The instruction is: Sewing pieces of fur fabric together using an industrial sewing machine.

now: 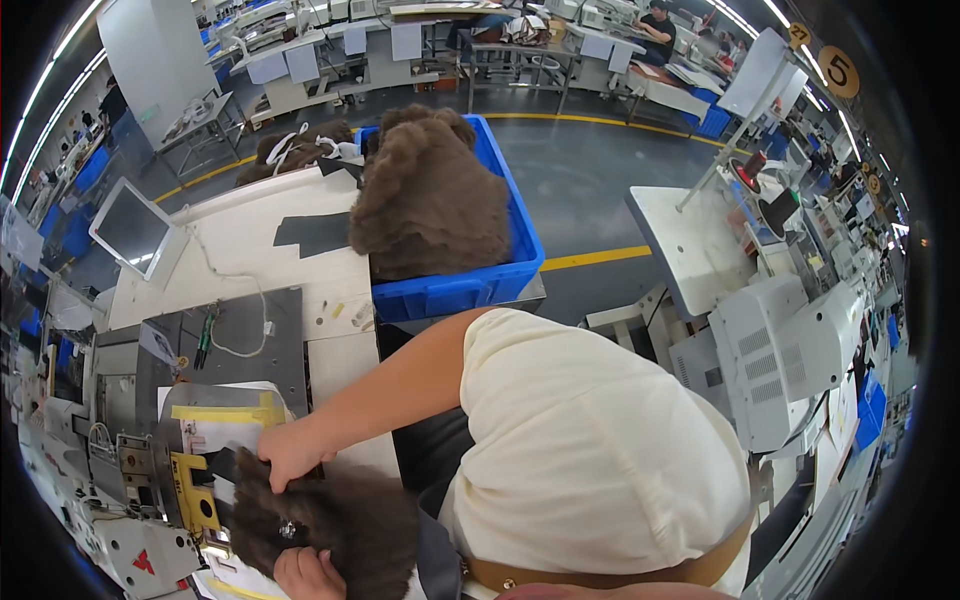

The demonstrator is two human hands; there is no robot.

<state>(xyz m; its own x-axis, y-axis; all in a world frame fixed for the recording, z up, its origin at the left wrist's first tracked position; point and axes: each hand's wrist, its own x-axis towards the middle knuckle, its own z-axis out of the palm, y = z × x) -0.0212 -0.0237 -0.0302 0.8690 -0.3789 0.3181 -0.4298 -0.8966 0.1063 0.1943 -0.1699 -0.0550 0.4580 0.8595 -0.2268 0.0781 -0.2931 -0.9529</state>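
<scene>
A dark brown fur piece (360, 520) with a small silver fitting lies at the sewing machine (150, 545). My right hand (290, 450), reaching across from the upper right, has its fingers closed on the fur's upper edge, beside a dark strip (222, 465) and a yellow plate (200, 500) on the machine. Below it, my left hand (308, 572) grips the lower part of the same fur with curled fingers. Yellow tape (215, 412) crosses white pieces just above my right hand.
A blue crate (450, 300) heaped with brown fur (430, 200) stands beyond the pale table (150, 300), which holds dark cut pieces (310, 235) and a screen (138, 230). Another machine (760, 350) is at the right. A co-worker (655, 35) sits in the distance.
</scene>
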